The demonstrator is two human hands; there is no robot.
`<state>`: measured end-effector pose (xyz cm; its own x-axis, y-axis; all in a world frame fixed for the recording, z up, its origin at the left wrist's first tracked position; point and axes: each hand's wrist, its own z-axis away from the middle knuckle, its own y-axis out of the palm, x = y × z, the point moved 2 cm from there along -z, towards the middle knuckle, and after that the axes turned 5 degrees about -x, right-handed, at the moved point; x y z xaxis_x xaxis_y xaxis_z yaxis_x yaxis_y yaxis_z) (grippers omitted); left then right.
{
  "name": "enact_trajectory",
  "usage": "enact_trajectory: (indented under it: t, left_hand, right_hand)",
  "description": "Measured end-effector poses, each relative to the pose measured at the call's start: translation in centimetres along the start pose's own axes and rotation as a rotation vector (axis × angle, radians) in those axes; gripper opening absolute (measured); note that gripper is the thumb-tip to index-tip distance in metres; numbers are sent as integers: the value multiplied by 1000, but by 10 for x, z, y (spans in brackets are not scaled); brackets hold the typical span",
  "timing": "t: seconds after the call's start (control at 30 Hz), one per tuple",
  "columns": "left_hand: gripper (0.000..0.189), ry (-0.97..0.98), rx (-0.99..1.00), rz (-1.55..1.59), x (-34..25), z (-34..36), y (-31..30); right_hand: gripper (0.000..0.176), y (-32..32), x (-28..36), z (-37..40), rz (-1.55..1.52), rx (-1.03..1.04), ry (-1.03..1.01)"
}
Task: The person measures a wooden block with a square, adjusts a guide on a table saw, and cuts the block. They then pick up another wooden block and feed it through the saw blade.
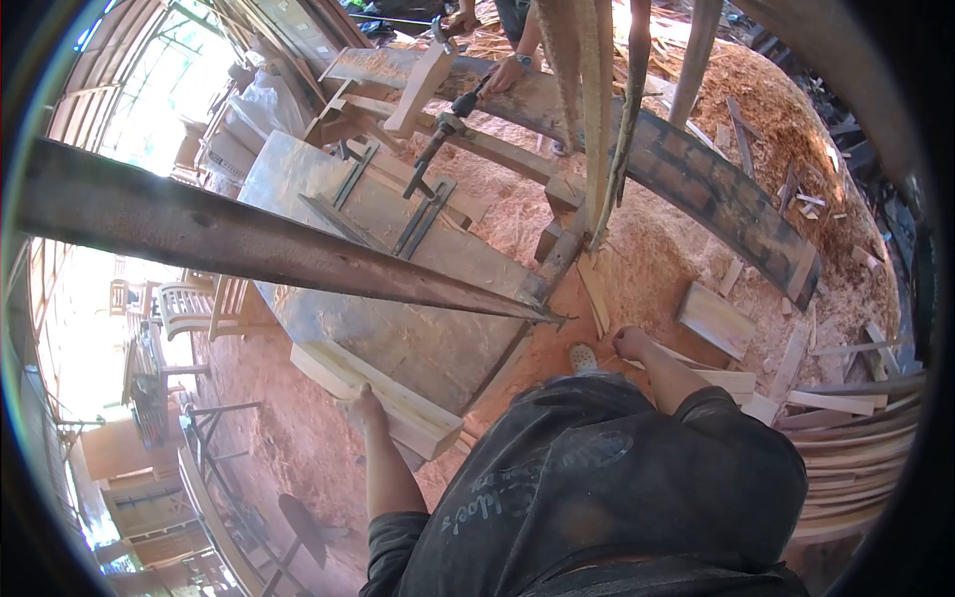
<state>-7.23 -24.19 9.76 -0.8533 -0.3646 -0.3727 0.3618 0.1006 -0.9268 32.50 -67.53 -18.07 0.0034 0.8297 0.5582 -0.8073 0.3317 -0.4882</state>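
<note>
Left hand (366, 408) is clamped on a timber piece (398, 400) beside the desk (428, 348). Right hand (633, 343) is above the floor (652, 284); its grip cannot be determined.

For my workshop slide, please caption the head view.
The left hand holds pale timber beside a broad worktable, with wood shavings beyond.

To our left we see slatted wooden chairs (187, 306), near the bright open side of the workshop. A dark brown post (199, 231) cuts across our view, and beyond it pale plastic sacking (271, 103) is bunched up. On our far right we have a heap of wood shavings (786, 124), with a stack of long, thin wooden strips (856, 463) nearer us.
</note>
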Motion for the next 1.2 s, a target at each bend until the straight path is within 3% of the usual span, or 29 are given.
enact_trajectory:
  t: [0.2, 0.43, 0.6, 0.67, 0.77, 0.87, 1.2]
  left_hand:
    - [101, 113, 37, 102, 1, 1, -1]
    - [83, 119, 66, 113, 29, -34, 14]
    - [77, 38, 142, 183, -2, 1, 4]
    - [74, 26, 258, 261, 10, -13, 7]
    - [66, 3, 226, 298, 21, -30, 14]
    - [71, -61, 275, 341, 4, -6, 8]
    - [66, -47, 359, 168, 20, -36, 12]
  right_hand:
    - [25, 25, -26, -27, 210, -133, -126]
    - [23, 34, -31, -32, 120, -180, -68]
    - [24, 29, -39, -31, -48, -331, 39]
    - [25, 28, -45, -32, -140, -383, 77]
    - [31, 1, -37, -25, -300, -397, 207]
    - [27, -11, -44, -41, -471, -472, 270]
    - [29, -49, -70, -127, -533, -665, 305]
